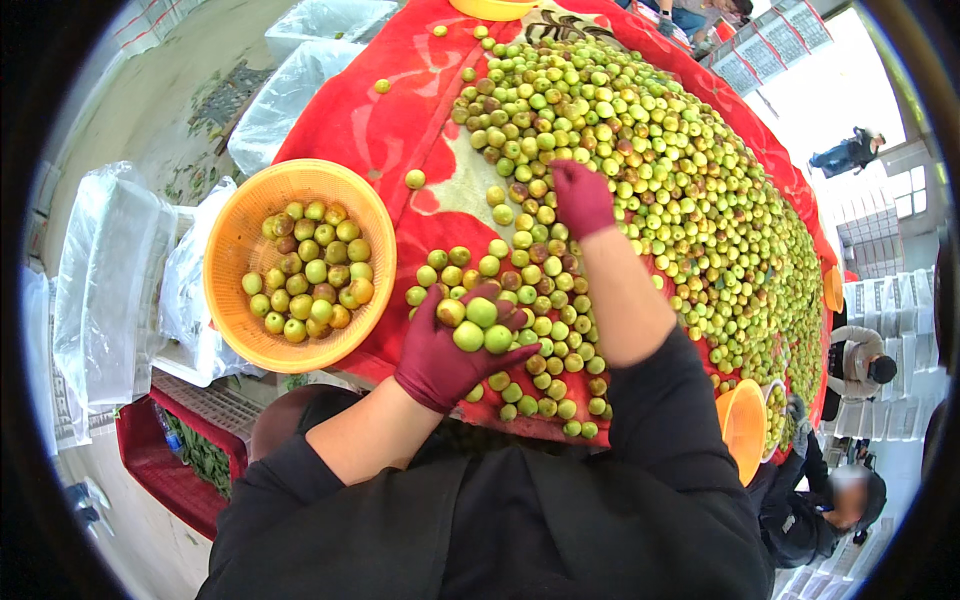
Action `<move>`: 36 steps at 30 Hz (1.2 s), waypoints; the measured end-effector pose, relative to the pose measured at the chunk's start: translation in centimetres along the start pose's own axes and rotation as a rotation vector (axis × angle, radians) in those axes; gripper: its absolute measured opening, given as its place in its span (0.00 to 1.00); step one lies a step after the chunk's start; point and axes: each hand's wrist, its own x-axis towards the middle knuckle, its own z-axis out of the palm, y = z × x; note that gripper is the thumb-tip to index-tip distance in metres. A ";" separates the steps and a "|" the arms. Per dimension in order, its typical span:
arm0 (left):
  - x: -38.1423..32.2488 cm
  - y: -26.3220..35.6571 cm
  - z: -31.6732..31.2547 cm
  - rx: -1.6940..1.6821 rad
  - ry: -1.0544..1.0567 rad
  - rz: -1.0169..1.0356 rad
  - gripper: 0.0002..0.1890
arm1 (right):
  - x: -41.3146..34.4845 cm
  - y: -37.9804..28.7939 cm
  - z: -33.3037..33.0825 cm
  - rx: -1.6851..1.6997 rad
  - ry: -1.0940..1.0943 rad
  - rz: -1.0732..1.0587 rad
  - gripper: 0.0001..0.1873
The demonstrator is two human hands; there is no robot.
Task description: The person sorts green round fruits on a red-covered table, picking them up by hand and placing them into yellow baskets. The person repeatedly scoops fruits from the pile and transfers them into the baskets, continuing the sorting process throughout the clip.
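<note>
My left hand (457, 349), in a dark red glove, is turned palm up with several round green fruits (469, 336), possibly jujubes, resting in it. My right hand (581, 196), gloved alike, reaches over the near side of a large heap of green and brown-tinged fruits (675, 172); its fingers are curled, and whether a fruit is between them is hidden. Both hands are over a table covered with a red patterned blanket (345, 112). Left of my left hand stands an orange plastic basket (217, 270) partly filled with similar fruits. Loose fruits lie around my left hand.
Plastic-lined crates (112, 277) stand at the left, above a red-lined crate holding leaves (202, 457). Another orange basket (739, 427) is at the lower right, beside a co-worker (817, 510) with gloved hands. Other people are farther off at the right and top. A yellow basket (495, 9) sits at the top edge.
</note>
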 end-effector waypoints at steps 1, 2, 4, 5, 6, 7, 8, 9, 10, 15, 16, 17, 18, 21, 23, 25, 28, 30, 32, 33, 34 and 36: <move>0.0 -0.1 -0.2 -0.005 0.013 -0.022 0.37 | 2.9 1.1 0.7 -0.133 0.057 0.015 0.15; 0.0 -0.2 -0.5 -0.056 0.110 -0.025 0.38 | 5.4 2.1 1.2 -0.309 0.043 0.017 0.15; 0.1 -0.2 -1.2 0.050 0.068 -0.034 0.37 | 8.8 3.2 2.5 -0.468 -0.098 0.019 0.15; 0.2 -0.1 -1.6 0.055 0.053 -0.050 0.36 | 9.5 3.7 3.1 -0.568 -0.179 0.028 0.15; 0.2 0.0 -2.0 0.047 0.097 -0.056 0.36 | 9.8 4.2 3.6 -0.568 -0.316 0.044 0.17; 0.2 0.0 -2.2 0.051 0.128 -0.032 0.36 | 9.2 4.8 4.2 -0.547 -0.333 0.051 0.17; 0.3 -0.1 -2.5 0.057 0.152 -0.015 0.36 | 8.4 5.5 4.5 -0.515 -0.342 0.039 0.16; 0.5 -0.2 -2.6 0.048 0.087 -0.006 0.36 | 7.3 6.3 4.7 -0.497 -0.325 0.018 0.17; 0.4 -0.2 -2.6 0.012 0.081 -0.019 0.35 | 6.2 7.0 4.8 -0.474 -0.379 0.012 0.17; 0.6 -1.0 -1.5 0.216 0.138 -0.038 0.36 | -2.7 8.9 2.3 0.065 -0.324 0.021 0.11; 0.8 -1.1 -1.3 0.278 0.158 -0.023 0.37 | -4.7 8.0 0.8 0.125 -0.276 -0.017 0.11; 0.9 -1.2 -1.2 0.250 0.170 -0.031 0.38 | -6.5 6.3 -0.3 0.161 -0.196 -0.028 0.10; 1.0 -1.2 -1.1 0.227 0.174 -0.045 0.39 | -8.6 4.3 -1.2 0.256 -0.209 -0.039 0.10; 1.1 -1.1 -1.4 0.341 -0.067 -0.107 0.39 | -13.4 -0.7 -2.9 0.506 -0.335 -0.339 0.18; 1.2 -0.8 -1.6 0.425 -0.269 -0.143 0.38 | -12.8 -1.3 -3.7 0.426 -0.318 -0.193 0.21; 1.0 -0.6 -1.6 0.468 -0.255 -0.184 0.37 | -9.0 0.3 -4.0 0.294 -0.264 0.004 0.21; 0.6 -0.6 -1.5 0.465 -0.284 -0.225 0.35 | -1.2 2.7 -1.8 0.086 -0.144 -0.082 0.23; -0.2 -1.2 -1.6 0.761 -0.217 -0.132 0.34 | 3.4 3.1 0.5 0.118 -0.090 -0.226 0.30; -0.3 -1.5 -1.6 0.570 -0.023 -0.150 0.36 | 5.7 2.6 2.5 -0.280 -0.005 -0.291 0.39; -0.2 -1.8 -1.6 0.324 0.053 -0.168 0.38 | 5.6 2.3 3.4 -0.360 -0.079 -0.210 0.40; -0.1 -1.6 -1.4 0.288 0.049 -0.179 0.39 | 5.2 1.9 3.9 -0.383 -0.228 -0.148 0.41; 0.1 -1.3 -0.8 0.115 0.062 -0.224 0.40 | 2.6 1.0 4.4 -0.347 -0.290 -0.173 0.37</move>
